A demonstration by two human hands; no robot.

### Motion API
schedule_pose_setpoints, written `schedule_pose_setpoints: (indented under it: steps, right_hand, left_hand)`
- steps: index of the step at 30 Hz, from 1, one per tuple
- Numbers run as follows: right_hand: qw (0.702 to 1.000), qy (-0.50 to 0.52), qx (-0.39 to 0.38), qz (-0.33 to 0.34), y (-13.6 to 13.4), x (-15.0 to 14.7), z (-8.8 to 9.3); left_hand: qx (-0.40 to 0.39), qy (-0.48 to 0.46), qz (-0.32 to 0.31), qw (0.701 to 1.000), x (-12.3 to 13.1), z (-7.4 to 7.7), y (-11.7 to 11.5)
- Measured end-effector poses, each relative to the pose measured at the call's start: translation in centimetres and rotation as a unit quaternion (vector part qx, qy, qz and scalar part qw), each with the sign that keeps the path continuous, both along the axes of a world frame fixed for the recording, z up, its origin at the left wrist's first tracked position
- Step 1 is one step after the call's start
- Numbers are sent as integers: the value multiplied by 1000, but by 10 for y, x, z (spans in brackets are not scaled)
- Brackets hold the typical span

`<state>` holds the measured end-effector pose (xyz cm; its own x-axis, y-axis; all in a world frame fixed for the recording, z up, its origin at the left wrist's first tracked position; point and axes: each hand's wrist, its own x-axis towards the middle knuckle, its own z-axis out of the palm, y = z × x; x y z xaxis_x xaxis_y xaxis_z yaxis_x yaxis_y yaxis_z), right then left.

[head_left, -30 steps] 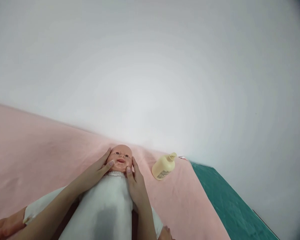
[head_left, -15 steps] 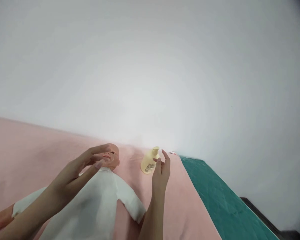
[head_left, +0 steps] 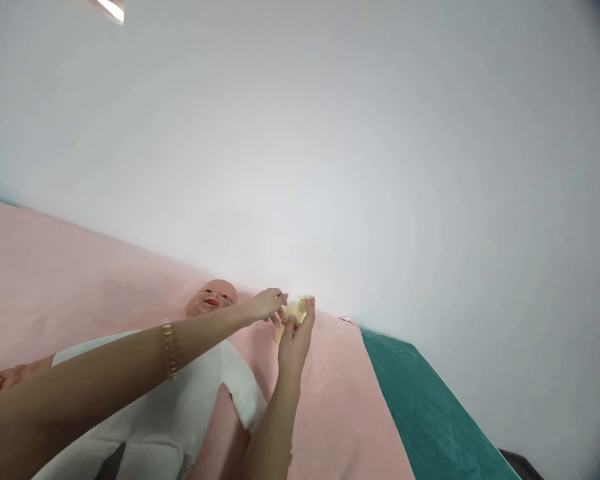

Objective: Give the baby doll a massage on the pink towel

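A pale yellow pump bottle (head_left: 296, 309) stands on the pink sheet beside the doll's head, partly covered by my fingers. My right hand (head_left: 296, 339) is around its right side, thumb in front and fingers up near the pump. From the left, my left hand (head_left: 268, 305) reaches across to the bottle, its fingers apart and bent; whether they touch the bottle I cannot tell. Below my left forearm, which wears a beaded bracelet (head_left: 169, 350), lies a baby doll (head_left: 217, 293) on its back in a white garment (head_left: 180, 407).
The pink sheet (head_left: 340, 400) covers the surface up to a white wall (head_left: 300, 167) behind it. On the right a green cover (head_left: 420, 400) shows past the sheet's edge. A dark object (head_left: 520, 463) lies at the lower right.
My left hand has moved right, from over the doll's face to the bottle. My right hand has closed in on the bottle. The view has shifted slightly.
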<state>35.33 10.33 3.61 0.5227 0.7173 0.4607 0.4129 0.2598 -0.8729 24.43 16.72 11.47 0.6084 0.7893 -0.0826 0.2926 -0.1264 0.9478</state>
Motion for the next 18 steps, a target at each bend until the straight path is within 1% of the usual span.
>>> schedule_pose_setpoints:
  steps: [2,4,7,9,11,15,18]
  right_hand:
    - [999,37,-1,10,0,0,-1]
    - [999,44,-4,16,0,2,-1]
    - [999,34,-8,27,-2,4,-1]
    - [998,35,-6,42,-3,5,0]
    - [998,37,-2,49,-4,5,0]
    - [998,37,6,43,-5,3,2]
    - [998,36,12,42,-5,3,2]
  left_hand:
    - [30,27,20,999,24,4,3]
    - [68,57,54,995,44,7,6]
    - [119,92,104,983,63,5,9]
    - [137,103,116,978,69,1,9]
    - [142,106,114,977,72,-5,10]
    - [143,98,111,979,78,-15,11]
    - [147,85,121,978,84,-19,12]
